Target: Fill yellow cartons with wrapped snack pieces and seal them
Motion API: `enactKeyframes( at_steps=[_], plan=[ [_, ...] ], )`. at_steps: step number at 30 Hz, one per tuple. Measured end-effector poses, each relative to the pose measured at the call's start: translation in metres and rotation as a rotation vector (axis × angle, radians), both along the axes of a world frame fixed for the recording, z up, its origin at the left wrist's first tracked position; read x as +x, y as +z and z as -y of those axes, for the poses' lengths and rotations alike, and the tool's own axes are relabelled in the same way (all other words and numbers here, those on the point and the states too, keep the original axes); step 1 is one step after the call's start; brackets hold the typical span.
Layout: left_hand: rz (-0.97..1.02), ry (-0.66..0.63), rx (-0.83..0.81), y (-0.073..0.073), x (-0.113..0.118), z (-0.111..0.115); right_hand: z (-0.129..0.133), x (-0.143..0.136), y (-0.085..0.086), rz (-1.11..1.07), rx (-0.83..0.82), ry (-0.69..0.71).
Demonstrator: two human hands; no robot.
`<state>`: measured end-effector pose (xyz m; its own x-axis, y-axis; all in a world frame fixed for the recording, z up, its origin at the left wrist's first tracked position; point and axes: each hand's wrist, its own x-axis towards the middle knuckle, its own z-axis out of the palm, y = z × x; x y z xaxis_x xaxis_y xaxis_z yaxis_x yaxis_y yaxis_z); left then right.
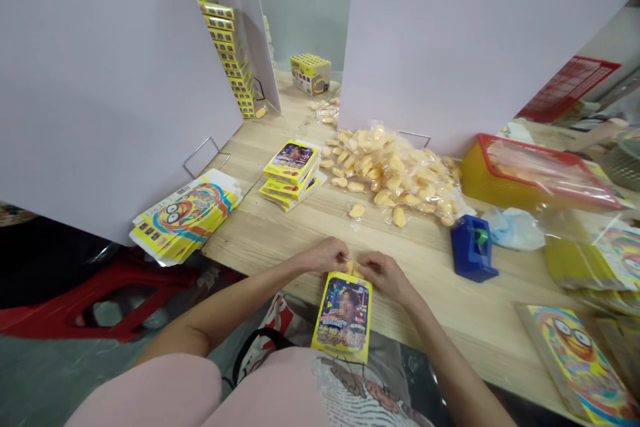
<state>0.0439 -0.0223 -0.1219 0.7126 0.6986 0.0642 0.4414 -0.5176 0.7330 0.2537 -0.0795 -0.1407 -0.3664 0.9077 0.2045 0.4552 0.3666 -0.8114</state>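
Note:
A yellow printed cardboard box (343, 320) lies at the table's front edge, against my body, its far end towards my hands. Just beyond that end is a small yellow piece in a clear wrapper (352, 268), partly hidden by my fingers. My left hand (327, 255) is closed with its fingertips pinched at the left side of the wrapper. From the other side, my right hand (386, 273) pinches the same packet with thumb and fingers. Whether the packet is partly inside the box I cannot tell. Farther back lies a heap of similar wrapped yellow pieces (395, 170).
Stacked filled boxes (293, 170) stand left of the heap; flat cartons (187, 213) lie at the left edge. A blue tape dispenser (473, 250) and a yellow basket with a red rim (530, 177) are on the right. White panels (430, 33) rise behind.

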Motion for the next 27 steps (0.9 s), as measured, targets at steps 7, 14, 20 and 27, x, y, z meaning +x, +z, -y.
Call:
enactKeyframes(
  at_steps=[7, 14, 20, 27],
  plan=[
    [-0.111, -0.191, 0.033, 0.012, -0.006, 0.014, 0.026, -0.013, 0.010, 0.114, 0.007, 0.091],
    [0.109, 0.291, -0.035, 0.009, -0.023, 0.054, 0.044, -0.015, 0.009, 0.180, -0.058, 0.052],
    [0.452, 0.269, -0.475, -0.004, -0.023, 0.098, 0.051, -0.022, 0.028, 0.188, 0.022, -0.036],
    [0.642, 0.304, -0.489, -0.009, -0.008, 0.117, 0.058, -0.036, 0.032, 0.035, 0.110, -0.050]
  ],
)
